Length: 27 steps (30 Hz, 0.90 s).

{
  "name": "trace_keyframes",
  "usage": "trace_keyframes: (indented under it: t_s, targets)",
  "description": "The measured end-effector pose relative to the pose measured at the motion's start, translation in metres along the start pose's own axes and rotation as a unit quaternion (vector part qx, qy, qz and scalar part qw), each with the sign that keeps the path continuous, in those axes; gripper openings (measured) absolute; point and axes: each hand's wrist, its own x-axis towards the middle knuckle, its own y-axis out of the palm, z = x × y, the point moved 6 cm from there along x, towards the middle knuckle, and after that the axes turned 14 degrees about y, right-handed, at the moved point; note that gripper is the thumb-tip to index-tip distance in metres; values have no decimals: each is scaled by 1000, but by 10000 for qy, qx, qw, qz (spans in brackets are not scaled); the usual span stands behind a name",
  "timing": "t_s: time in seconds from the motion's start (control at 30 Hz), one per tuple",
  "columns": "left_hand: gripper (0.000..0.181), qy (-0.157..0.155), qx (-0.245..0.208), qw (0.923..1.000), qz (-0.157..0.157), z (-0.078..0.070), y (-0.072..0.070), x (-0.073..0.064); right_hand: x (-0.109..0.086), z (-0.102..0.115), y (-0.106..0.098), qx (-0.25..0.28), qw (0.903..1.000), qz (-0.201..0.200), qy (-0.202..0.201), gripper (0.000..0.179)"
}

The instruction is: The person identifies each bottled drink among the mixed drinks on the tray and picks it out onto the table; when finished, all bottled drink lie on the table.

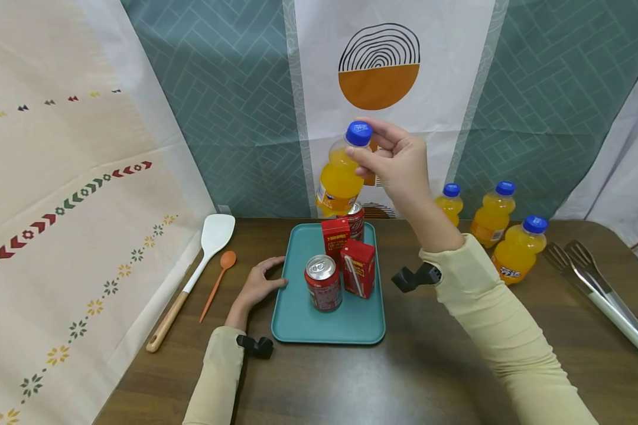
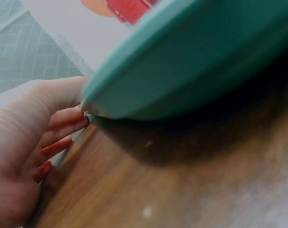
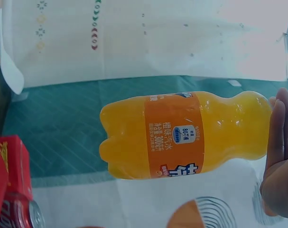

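Observation:
My right hand [image 1: 401,162] pinches an orange soda bottle [image 1: 340,182] by its neck, just under the blue cap. The bottle tilts in the air above the far side of a teal tray [image 1: 298,324]; its orange label faces the right wrist view. My left hand [image 1: 259,285] rests at the tray's left edge, thumb and fingers spread and touching the rim [image 2: 115,71]. On the tray stand a red soda can [image 1: 324,289] in front, two red drink cartons [image 1: 358,271] beside and behind it, and another red can [image 1: 355,223] at the back, partly hidden.
Three more orange soda bottles [image 1: 517,251] stand at the right, one partly behind my right arm. Metal serving tools [image 1: 601,289] lie beyond them. Left of the tray are a white spatula [image 1: 216,236] with a wooden handle and an orange spoon [image 1: 227,260]. Curtains hang behind.

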Motion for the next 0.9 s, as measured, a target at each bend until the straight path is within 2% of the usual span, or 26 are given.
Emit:
trace_keyframes:
  t_s: [0.23,0.4,0.63,0.9]
  targets:
    - [59,-24,-10,10000,18,0,0,1,-9,12,-26,211,9991,-149,-331,41]
    - [59,-10,6,10000,24,-1,1,1,-15,15,-49,262,9986,-339,-323,40]
    - [59,-135,-33,9999,59,1,3,0,-21,5,-78,229,9984,-512,-97,40]
    - [59,-236,-23,9997,91,3,0,-2,-29,-15,-105,-237,9973,-645,250,46]
